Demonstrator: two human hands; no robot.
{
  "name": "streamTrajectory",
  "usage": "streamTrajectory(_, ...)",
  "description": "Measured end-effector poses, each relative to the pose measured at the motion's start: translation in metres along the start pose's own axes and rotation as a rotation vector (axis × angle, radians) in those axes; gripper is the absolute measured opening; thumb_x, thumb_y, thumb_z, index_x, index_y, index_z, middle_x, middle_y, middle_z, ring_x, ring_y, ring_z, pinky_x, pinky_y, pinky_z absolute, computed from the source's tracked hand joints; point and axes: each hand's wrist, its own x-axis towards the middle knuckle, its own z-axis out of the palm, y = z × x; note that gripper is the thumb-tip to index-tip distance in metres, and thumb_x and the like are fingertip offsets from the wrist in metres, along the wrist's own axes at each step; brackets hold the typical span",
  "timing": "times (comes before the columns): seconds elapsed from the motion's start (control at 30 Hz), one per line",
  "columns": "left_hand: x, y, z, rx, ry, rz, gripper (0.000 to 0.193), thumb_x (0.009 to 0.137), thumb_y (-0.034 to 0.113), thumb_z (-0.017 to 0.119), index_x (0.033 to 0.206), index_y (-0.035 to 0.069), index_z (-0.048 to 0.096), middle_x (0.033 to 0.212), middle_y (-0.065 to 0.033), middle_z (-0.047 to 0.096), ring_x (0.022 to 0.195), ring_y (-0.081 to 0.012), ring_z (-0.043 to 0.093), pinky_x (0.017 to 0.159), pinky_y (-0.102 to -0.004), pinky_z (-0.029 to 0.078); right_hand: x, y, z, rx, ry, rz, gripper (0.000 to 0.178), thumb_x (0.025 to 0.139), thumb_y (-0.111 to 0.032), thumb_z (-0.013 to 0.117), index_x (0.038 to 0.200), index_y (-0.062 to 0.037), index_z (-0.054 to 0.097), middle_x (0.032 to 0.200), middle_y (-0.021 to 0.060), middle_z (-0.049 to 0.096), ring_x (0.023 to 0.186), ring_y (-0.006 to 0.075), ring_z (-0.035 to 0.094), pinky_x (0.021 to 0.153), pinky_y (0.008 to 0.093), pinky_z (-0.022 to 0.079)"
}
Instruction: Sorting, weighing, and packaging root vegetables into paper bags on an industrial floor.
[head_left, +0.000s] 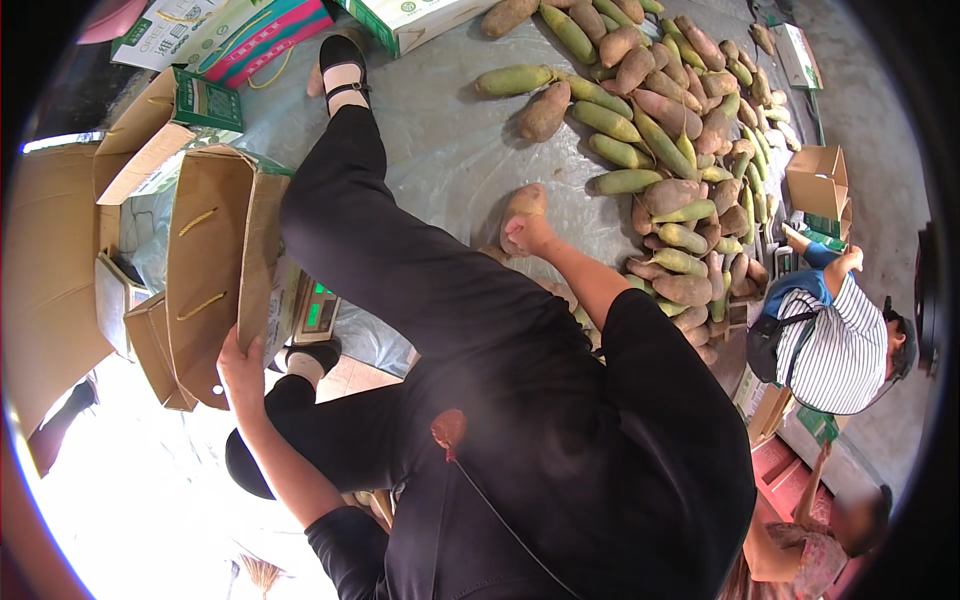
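Observation:
An open cardboard box (200, 262) with yellow cord handles stands at my left, its inside bare brown card. My left hand (242, 372) grips the box's near rim. Beside the box, partly covered by it, a scale (318, 312) shows a lit green display. Out in front, past my leg, my right hand (530, 236) is closed on a plump brownish-pink root vegetable (526, 202) that looks like a sweet potato. Part of those fingers is hidden. To the right of that hand lies a large heap of green radishes (606, 122) and brownish-pink roots (684, 196).
My outstretched leg (400, 240) crosses between box and heap. More boxes stand around: a green-and-white one (410, 18), a pink-and-teal one (262, 40), an open one (150, 130). At the right are a person in a striped top (835, 340) and another person (800, 555).

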Motion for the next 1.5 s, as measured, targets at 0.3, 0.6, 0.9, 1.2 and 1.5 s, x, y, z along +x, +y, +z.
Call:
streamTrajectory(0.3, -0.001, -0.001, 0.001, -0.029, 0.033, 0.014, 0.032, 0.082, 0.006, 0.056, 0.113, -0.002, 0.059, 0.097, -0.0218, 0.065, 0.091, -0.0338, 0.064, 0.082, -0.0382, 0.047, -0.003, 0.040, -0.027, 0.047, 0.264, 0.291, 0.013, 0.076, -0.018, 0.064, 0.083, -0.0090, 0.070, 0.078, 0.0123, 0.068, 0.071, 0.0263, 0.067, 0.066, 0.0344, 0.053)
streamTrajectory(0.6, 0.000, -0.003, 0.000, -0.008, 0.050, -0.059, 0.031, 0.082, 0.006, 0.056, 0.112, -0.002, 0.059, 0.097, -0.0220, 0.065, 0.091, -0.0333, 0.063, 0.083, -0.0386, 0.046, 0.048, 0.026, -0.054, 0.095, 0.385, 0.302, 0.020, 0.076, -0.021, 0.067, 0.092, -0.0080, 0.068, 0.081, 0.0112, 0.068, 0.068, 0.0252, 0.065, 0.064, 0.0360, 0.051)
streamTrajectory(0.9, -0.004, -0.017, 0.000, -0.003, 0.089, -0.096, 0.027, 0.081, 0.005, 0.057, 0.107, -0.003, 0.061, 0.096, -0.0193, 0.065, 0.088, -0.0324, 0.064, 0.079, -0.0372, 0.048, 0.125, -0.009, -0.101, 1.028, 0.543, 0.746, 0.078, 0.072, -0.034, 0.078, 0.134, -0.0138, 0.035, 0.124, 0.0101, 0.047, 0.104, 0.0275, 0.048, 0.076, 0.0499, 0.041)
streamTrajectory(1.2, 0.010, 0.006, 0.005, 0.002, 0.097, -0.101, 0.028, 0.075, 0.004, 0.060, 0.102, 0.006, 0.067, 0.088, -0.0155, 0.064, 0.080, -0.0313, 0.064, 0.073, -0.0353, 0.049, 0.174, 0.032, -0.123, 1.081, 0.521, 0.896, 0.071, 0.070, -0.038, 0.081, 0.129, -0.0202, 0.045, 0.132, 0.0062, 0.041, 0.113, 0.0313, 0.042, 0.087, 0.0534, 0.041)
streamTrajectory(1.5, 0.006, 0.001, -0.006, -0.020, 0.119, -0.050, 0.020, 0.079, 0.009, 0.061, 0.097, 0.006, 0.068, 0.081, -0.0154, 0.063, 0.076, -0.0324, 0.063, 0.069, -0.0367, 0.049, 0.156, 0.010, -0.116, 1.213, 0.360, 0.874, 0.066, 0.064, -0.032, 0.084, 0.121, -0.0224, 0.050, 0.118, 0.0043, 0.047, 0.108, 0.0283, 0.044, 0.088, 0.0470, 0.040)
